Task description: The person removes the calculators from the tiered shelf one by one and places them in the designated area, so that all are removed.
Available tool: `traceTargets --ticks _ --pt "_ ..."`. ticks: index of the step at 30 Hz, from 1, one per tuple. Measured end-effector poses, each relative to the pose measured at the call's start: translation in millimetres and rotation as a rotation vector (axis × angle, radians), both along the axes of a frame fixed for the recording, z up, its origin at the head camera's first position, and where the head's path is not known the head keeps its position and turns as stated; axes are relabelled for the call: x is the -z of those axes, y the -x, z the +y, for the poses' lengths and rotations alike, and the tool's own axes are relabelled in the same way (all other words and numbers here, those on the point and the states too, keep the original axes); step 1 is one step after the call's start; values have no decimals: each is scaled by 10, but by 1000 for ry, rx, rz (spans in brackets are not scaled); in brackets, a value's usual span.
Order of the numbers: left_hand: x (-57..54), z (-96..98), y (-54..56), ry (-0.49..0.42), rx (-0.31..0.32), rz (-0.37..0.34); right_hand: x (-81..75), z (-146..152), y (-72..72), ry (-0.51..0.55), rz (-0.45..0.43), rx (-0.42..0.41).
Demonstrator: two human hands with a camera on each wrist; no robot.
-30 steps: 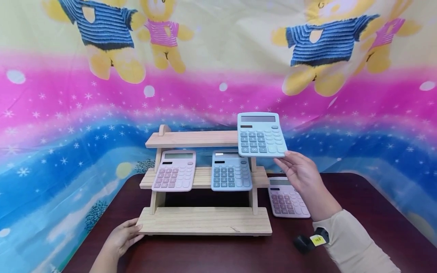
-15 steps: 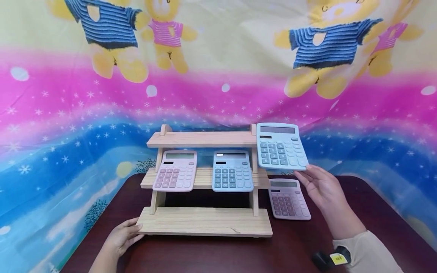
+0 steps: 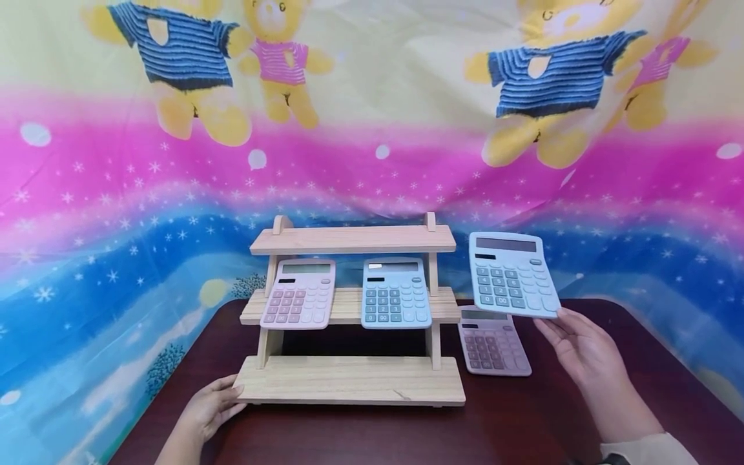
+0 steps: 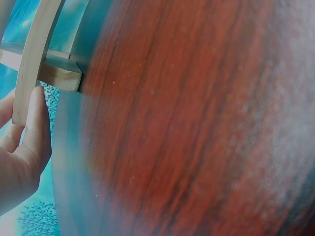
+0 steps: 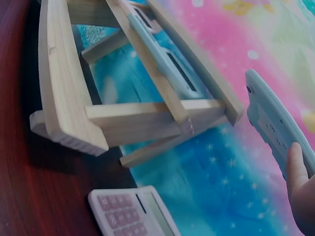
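held blue calculator (image 3: 511, 274) hangs in the air right of centre in the head view; the right hand (image 3: 587, 352) pinches its lower right corner, one finger lying on the back in the right wrist view; it sits up and left of that hand, long axis running up and down the frame, top leaning slightly left; the right hand is plainly the nearer, for the left hand (image 3: 209, 407) is at lower left, closed about the left end of the bottom board (image 3: 349, 381) of the wooden rack (image 3: 352, 239); the rack stands between the hands, apart from the held blue calculator; on its middle board (image 3: 347, 305) rest a shelved pink calculator (image 3: 299, 294), left, and a shelved blue calculator (image 3: 396, 294), right; right of the rack, a loose pink calculator (image 3: 494, 345) lies on the dark table (image 3: 360, 439); a printed backdrop (image 3: 372, 77) fills the upper frame.
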State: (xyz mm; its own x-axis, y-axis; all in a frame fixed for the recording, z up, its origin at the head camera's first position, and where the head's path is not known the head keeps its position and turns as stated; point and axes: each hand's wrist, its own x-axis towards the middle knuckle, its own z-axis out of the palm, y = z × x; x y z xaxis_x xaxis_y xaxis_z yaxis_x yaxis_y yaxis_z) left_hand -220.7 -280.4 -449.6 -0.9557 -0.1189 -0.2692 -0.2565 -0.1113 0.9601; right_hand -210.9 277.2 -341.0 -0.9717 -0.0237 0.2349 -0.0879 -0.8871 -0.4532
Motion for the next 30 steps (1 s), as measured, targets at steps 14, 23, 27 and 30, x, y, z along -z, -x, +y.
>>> traceTargets --ticks 14,23,27,30 --pt "-20 5 -13 -4 0 -14 551 502 125 43 -81 43" --pt "-38 -2 -4 0 3 -12 1497 1292 595 -29 -166 184" --pt "-44 3 -8 -3 6 -12 1512 1351 555 -15 -229 222" --pt "-38 7 -14 -4 4 -16 1504 1383 504 -11 -264 222"
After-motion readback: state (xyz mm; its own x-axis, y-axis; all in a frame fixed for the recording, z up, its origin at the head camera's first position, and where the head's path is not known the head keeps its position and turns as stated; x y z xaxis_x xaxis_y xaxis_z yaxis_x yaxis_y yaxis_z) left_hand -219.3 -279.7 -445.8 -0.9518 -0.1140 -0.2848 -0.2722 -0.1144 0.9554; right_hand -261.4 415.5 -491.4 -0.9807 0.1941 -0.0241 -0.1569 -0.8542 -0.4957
